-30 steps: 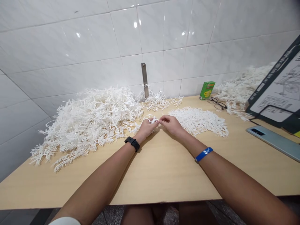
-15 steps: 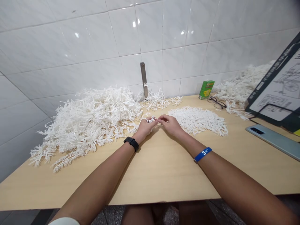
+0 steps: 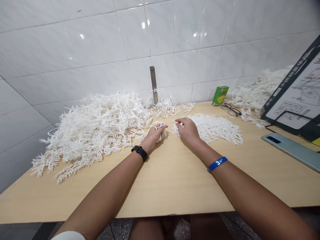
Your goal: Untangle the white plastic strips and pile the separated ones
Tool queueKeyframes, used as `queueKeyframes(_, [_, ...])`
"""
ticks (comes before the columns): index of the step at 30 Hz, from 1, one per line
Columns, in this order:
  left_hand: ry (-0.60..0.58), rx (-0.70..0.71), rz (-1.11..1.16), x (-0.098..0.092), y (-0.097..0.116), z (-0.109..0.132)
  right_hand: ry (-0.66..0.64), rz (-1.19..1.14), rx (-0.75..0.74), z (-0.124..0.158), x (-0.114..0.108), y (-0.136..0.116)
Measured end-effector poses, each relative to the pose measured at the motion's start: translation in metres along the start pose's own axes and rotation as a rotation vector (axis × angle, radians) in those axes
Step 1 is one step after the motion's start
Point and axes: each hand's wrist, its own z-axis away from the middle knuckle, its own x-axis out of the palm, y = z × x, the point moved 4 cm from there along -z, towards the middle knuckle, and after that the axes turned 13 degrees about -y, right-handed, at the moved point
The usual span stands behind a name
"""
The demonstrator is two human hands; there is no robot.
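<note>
My left hand (image 3: 153, 137), with a black band on the wrist, is closed around a white branching plastic strand (image 3: 157, 125); thin stems stick out past the fingers. To its left lies a large tangled heap of similar white branched strands (image 3: 105, 121). My right hand (image 3: 189, 132), wearing a blue wristband, is at the left edge of a low, flat pile of small white pieces (image 3: 218, 129). Its thumb and index finger are apart, with nothing visible between them. A gap of bare table separates the two hands.
Against the tiled wall stands a metal strip (image 3: 153, 85) with a smaller clump of white strands (image 3: 165, 107) at its foot. On the right are a green box (image 3: 220, 95), eyeglasses (image 3: 231, 109), another white heap (image 3: 258, 88), a phone (image 3: 292, 150) and a dark printed board (image 3: 302, 90).
My right hand has moved right, away from the left hand, and its pinching fingers have parted. My left hand has stayed nearly in place, still holding the strand.
</note>
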Motion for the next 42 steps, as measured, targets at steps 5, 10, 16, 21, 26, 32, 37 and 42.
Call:
queueKeyframes(5, [-0.046, 0.050, 0.049, 0.001, -0.002, -0.002, -0.303, -0.263, -0.001, 0.004, 0.021, -0.011])
queueKeyframes(10, [-0.088, 0.053, 0.097, 0.003, -0.005, -0.003, -0.365, -0.373, -0.005, 0.006, 0.033, -0.013])
queueKeyframes(16, [-0.082, -0.011, -0.043, 0.003, -0.006, -0.002, -0.238, -0.326, 0.045, 0.002, 0.026, -0.002])
queueKeyframes(21, [-0.064, -0.013, -0.067, 0.005, -0.003, 0.000, -0.221, -0.358, 0.073, 0.003, 0.024, -0.003])
queueKeyframes(26, [-0.032, -0.001, -0.048, 0.006, 0.000, 0.003, -0.190, -0.350, 0.096, 0.003, 0.022, -0.003])
queueKeyframes(32, [0.022, -0.018, -0.040, 0.007, 0.000, 0.004, -0.153, -0.421, 0.105, 0.002, 0.024, 0.001])
queueKeyframes(37, [-0.030, 0.009, -0.025, 0.008, 0.000, 0.002, -0.166, -0.633, 0.157, 0.003, 0.029, 0.000])
queueKeyframes(42, [-0.062, 0.032, 0.098, -0.001, -0.007, -0.002, -0.007, -0.700, 0.312, -0.002, 0.011, 0.018])
